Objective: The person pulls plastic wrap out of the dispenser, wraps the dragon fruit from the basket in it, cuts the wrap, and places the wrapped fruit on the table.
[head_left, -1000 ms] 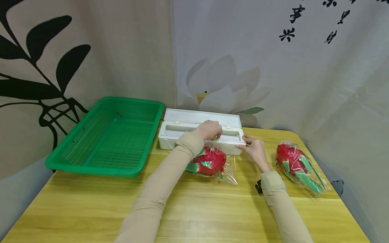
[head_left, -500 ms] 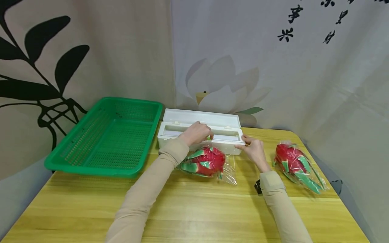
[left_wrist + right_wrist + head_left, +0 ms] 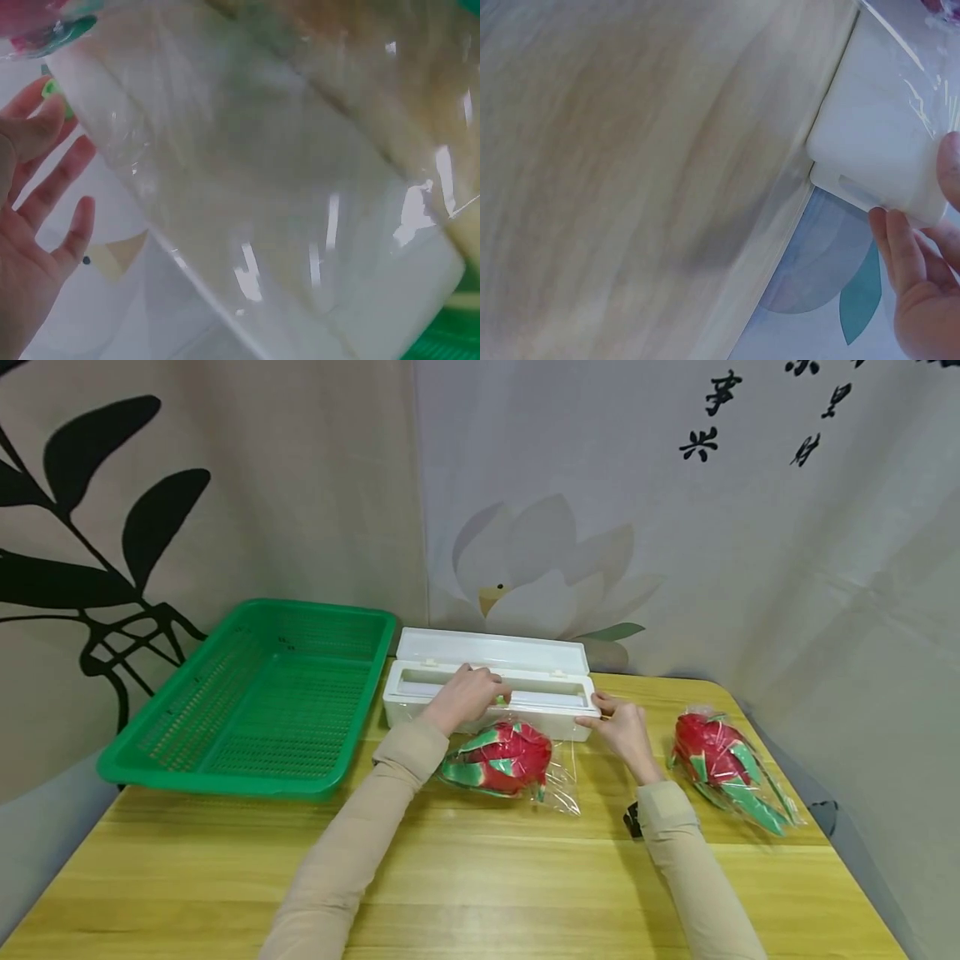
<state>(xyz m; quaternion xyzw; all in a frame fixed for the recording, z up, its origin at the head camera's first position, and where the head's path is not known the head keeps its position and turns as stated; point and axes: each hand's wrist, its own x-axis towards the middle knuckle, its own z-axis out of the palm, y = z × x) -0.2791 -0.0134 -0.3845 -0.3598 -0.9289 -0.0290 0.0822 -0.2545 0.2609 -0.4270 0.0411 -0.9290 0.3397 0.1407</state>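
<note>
A white cling film dispenser (image 3: 555,727) stands at the back of the table with its lid (image 3: 491,649) raised. My left hand (image 3: 465,696) is over its front edge and pinches a small green slide cutter (image 3: 51,88) between thumb and finger. My right hand (image 3: 628,732) grips the dispenser's right end, thumb in front and fingers on the end wall. Clear film (image 3: 285,165) hangs down the front face. Right before the box lies a red and green dragon fruit (image 3: 517,753), with film over it and spread to its right.
A green plastic basket (image 3: 300,785) stands to the left, close to the dispenser. Another dragon fruit (image 3: 712,752), wrapped in film, lies near the table's right edge. Behind the table (image 3: 480,885) hangs a printed curtain (image 3: 337,485).
My left hand has slid leftward along the dispenser's front edge with the green slide cutter. The right hand keeps its hold on the right end.
</note>
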